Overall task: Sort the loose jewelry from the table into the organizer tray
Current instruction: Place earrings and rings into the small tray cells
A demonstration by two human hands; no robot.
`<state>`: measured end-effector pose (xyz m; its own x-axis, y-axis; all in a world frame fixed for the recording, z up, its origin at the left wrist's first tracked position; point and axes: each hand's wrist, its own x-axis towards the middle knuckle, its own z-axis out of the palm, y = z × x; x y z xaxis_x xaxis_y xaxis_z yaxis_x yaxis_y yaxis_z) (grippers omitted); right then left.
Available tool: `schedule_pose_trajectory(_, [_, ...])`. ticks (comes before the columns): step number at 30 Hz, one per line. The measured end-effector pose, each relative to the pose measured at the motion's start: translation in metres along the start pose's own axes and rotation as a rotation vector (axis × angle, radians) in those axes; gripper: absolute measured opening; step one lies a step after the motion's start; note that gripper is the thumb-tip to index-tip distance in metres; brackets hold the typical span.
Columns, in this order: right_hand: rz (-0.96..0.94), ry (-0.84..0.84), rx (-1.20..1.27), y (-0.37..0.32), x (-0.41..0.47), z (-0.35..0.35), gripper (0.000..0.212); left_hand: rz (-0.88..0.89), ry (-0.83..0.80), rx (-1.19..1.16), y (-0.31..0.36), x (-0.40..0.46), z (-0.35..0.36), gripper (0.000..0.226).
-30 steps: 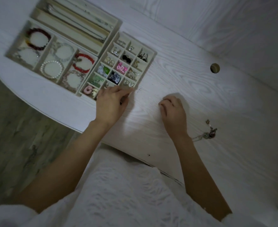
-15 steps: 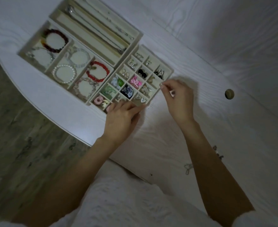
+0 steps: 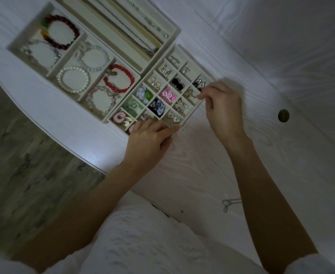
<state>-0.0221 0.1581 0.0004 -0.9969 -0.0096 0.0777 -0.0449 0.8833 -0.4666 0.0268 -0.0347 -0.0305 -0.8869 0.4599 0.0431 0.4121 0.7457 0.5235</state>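
Right hand (image 3: 223, 107): fingers curling, tips pinching over the tray (image 3: 190, 113) at its right edge, by the gold earring (image 3: 190, 94); what they are gripping is too small to tell. Left hand (image 3: 149, 138): fingers lying straight, pressing the tray's lower corner. Tray sitting centre frame, near the table (image 3: 212, 171) edge at left; bare table lying right of it. Chain (image 3: 229, 202) lying loose at lower right. Forearms reaching up from the bottom of the frame.

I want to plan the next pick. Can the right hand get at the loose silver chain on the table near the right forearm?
Probably yes. The silver chain lies in the open on the table, with nothing on it. But the right hand is at the earring tray, fingers pinched together, so it must draw back first.
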Motion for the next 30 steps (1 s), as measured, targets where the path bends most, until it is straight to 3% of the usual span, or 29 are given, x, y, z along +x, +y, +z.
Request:
schedule_pose_trajectory(4, [0.034, 0.054, -0.13, -0.006, 0.003, -0.001, 0.013, -0.007, -0.019, 0.007, 0.0, 0.001, 0.0, 0.033])
schedule_pose_trajectory(8, [0.05, -0.042, -0.3, -0.01, 0.009, 0.004, 0.01, -0.01, -0.039, 0.001, 0.0, 0.001, 0.0, 0.034])
schedule_pose_trajectory(17, [0.143, -0.115, -0.262, -0.016, 0.018, 0.011, 0.012, -0.022, -0.046, -0.004, 0.002, 0.001, -0.001, 0.034])
schedule_pose_trajectory(21, [0.334, -0.125, -0.108, -0.016, 0.012, 0.013, 0.012, -0.027, -0.044, -0.011, 0.003, 0.001, -0.001, 0.035])
schedule_pose_trajectory(30, [0.459, -0.017, -0.241, -0.025, 0.008, 0.023, 0.023, -0.025, -0.056, -0.031, 0.001, 0.0, -0.001, 0.036])
